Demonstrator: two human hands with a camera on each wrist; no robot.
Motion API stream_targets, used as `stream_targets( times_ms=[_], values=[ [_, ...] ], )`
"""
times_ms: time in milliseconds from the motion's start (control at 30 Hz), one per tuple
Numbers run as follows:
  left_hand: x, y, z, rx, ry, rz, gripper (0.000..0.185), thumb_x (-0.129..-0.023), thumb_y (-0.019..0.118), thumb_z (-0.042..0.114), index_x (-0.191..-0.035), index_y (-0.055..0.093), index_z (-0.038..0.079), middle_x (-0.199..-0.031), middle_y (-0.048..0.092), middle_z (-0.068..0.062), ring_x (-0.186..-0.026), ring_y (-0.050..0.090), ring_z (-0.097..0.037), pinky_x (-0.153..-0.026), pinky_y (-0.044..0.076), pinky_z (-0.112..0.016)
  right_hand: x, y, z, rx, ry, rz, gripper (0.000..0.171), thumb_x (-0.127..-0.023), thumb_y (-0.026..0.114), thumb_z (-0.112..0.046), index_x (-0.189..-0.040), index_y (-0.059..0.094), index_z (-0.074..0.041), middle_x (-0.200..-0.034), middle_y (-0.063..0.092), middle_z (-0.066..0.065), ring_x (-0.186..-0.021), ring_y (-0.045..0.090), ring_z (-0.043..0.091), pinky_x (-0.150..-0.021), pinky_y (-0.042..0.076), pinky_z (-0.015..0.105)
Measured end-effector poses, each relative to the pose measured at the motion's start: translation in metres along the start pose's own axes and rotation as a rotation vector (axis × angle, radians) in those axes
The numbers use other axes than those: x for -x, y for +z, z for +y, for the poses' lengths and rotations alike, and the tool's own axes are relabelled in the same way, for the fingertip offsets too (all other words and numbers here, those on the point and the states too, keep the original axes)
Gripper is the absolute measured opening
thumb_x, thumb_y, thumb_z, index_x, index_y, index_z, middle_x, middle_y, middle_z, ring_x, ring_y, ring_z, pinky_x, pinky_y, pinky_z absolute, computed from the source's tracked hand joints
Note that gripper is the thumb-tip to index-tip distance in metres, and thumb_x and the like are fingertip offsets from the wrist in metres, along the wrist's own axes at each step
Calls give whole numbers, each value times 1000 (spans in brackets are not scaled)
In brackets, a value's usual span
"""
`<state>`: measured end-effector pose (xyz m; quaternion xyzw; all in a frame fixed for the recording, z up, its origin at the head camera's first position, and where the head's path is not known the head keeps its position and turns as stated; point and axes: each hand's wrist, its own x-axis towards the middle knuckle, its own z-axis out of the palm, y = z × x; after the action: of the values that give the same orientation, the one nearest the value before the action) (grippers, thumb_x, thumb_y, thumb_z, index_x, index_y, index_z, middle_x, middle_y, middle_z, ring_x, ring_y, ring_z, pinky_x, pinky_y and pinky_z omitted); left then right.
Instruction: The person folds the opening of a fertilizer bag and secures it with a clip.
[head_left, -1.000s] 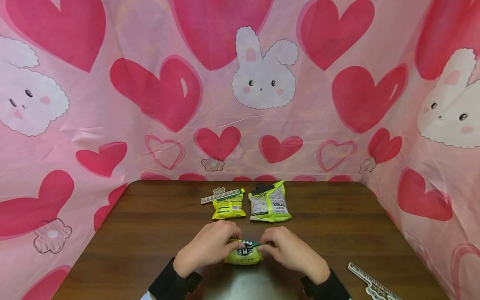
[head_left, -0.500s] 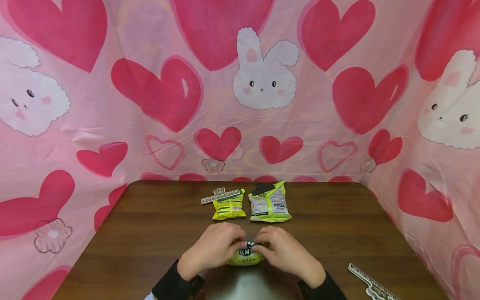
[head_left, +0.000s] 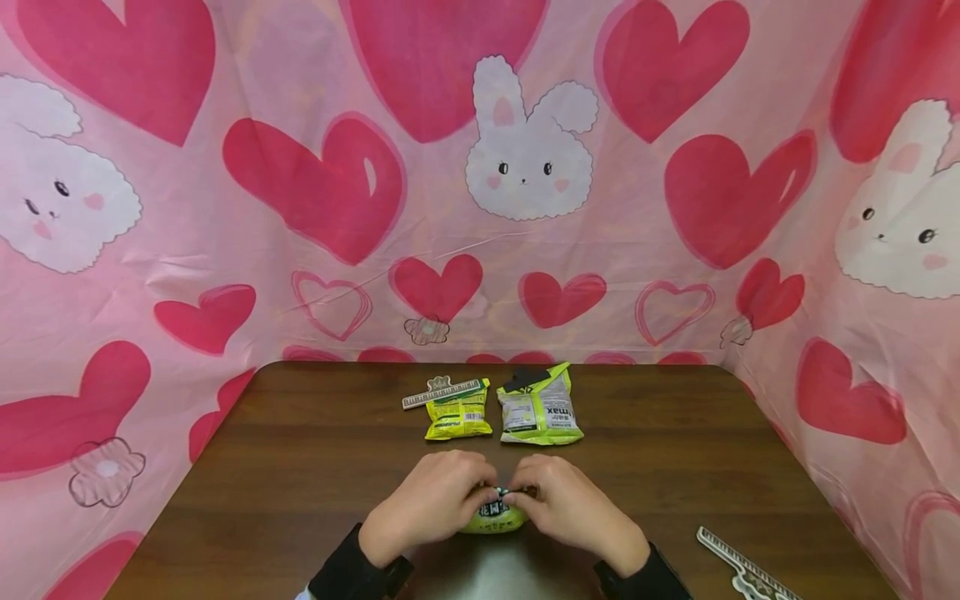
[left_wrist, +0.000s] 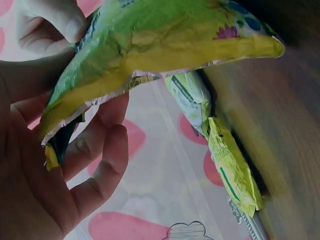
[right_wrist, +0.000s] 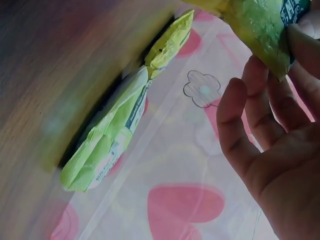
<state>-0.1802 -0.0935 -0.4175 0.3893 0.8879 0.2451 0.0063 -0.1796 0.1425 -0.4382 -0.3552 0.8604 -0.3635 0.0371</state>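
Both hands hold a small yellow-green snack bag (head_left: 493,525) near the front middle of the table. The left hand (head_left: 431,498) pinches the bag's upper edge on its left side, thumb in front. On the other side the right hand (head_left: 567,500) pinches the same edge, close to the left hand. In the left wrist view, the bag (left_wrist: 165,35) shows a yellow end seam, and some fingers are spread beneath it. The right wrist view shows a corner of the bag (right_wrist: 262,37) over the right fingers. The pinched edge is mostly hidden by the hands.
Behind the hands lie a yellow snack bag (head_left: 459,418) with a ruler-like clip (head_left: 441,393) across its top, and a green-grey bag (head_left: 538,412) with a black clip (head_left: 525,379). Another ruler-like clip (head_left: 742,562) lies at front right on the wooden table (head_left: 300,458).
The hands have drawn closer together along the bag's upper edge, covering more of it. The other bags and clips have stayed where they were.
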Motion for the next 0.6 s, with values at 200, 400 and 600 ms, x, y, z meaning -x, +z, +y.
stream_targets(
  times_ms=[200,400,600],
  values=[
    [0,3,3,-32,14,-1,4,-101,73,20,-98,74,22,-87,62,16,-77,54,1,-72,49,-23,-1,5,-2,31,-16,35,2,-100,76,-23,-100,76,-21,-96,66,-18,-91,61,1,-79,53,30],
    [0,-5,3,-8,-20,-48,6,-98,78,25,-94,75,22,-82,58,19,-71,51,1,-64,45,-22,0,3,-1,55,-34,21,8,-97,78,-14,-95,76,-22,-91,65,-19,-88,60,1,-78,53,29],
    [0,-9,1,6,-17,-51,13,-93,83,21,-83,75,23,-71,52,20,-64,47,1,-58,40,-22,0,0,-1,31,-44,-2,9,-96,78,-12,-94,77,-21,-90,63,-20,-87,59,0,-77,51,27]
  ],
)
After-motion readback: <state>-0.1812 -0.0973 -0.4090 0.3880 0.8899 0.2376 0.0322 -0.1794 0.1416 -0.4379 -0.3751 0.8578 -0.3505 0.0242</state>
